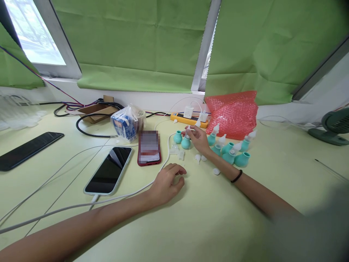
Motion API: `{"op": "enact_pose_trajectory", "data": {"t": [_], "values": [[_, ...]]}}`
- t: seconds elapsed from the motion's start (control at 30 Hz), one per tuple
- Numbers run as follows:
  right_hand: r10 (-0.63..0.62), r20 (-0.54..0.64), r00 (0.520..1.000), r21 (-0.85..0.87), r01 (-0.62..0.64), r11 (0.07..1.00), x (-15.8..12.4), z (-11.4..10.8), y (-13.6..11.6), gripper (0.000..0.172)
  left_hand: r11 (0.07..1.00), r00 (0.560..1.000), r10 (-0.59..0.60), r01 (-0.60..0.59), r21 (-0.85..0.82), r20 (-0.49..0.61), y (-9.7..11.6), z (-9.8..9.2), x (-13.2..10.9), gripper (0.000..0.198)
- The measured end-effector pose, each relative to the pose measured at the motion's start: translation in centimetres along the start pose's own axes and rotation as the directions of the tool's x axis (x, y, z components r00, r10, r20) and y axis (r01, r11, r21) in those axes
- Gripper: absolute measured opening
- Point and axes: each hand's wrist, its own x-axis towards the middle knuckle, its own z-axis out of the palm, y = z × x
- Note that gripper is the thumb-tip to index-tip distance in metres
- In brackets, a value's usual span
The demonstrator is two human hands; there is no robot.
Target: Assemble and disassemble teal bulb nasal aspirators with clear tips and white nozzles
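Teal bulbs point(242, 159), red bag point(231, 114), green blinds point(131, 40)

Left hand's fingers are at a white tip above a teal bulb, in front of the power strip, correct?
Wrong hand: the head view shows the right hand at the white tip above that teal bulb, in front of the power strip.

The open table point(207, 218) separates the left hand point(166, 183) from the right forearm point(256, 190). Green bulbs point(242, 159) block the way just beyond it.
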Motion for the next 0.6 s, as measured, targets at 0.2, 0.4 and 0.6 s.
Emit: {"op": "enact_pose_trajectory", "data": {"t": [0.2,0.4,0.6], "values": [[0.037,0.065,0.997,-0.056,-0.033,0.998,-0.54,0.46,-0.35,0.028,1.0,1.0,0.005,-0.005,-0.002,0.0,0.05,-0.03,-0.01,0.018],[0.035,0.112,0.993,-0.094,-0.025,0.995,-0.32,0.17,-0.46,0.028,1.0,1.0,0.016,-0.016,-0.004,0.002,0.04,-0.01,-0.04,0.018],[0.03,0.133,0.991,-0.108,-0.015,0.994,-0.42,0.18,-0.08,0.032,1.0,1.0,0.013,-0.012,-0.02,0.009,0.06,-0.05,-0.07,0.017]]}}
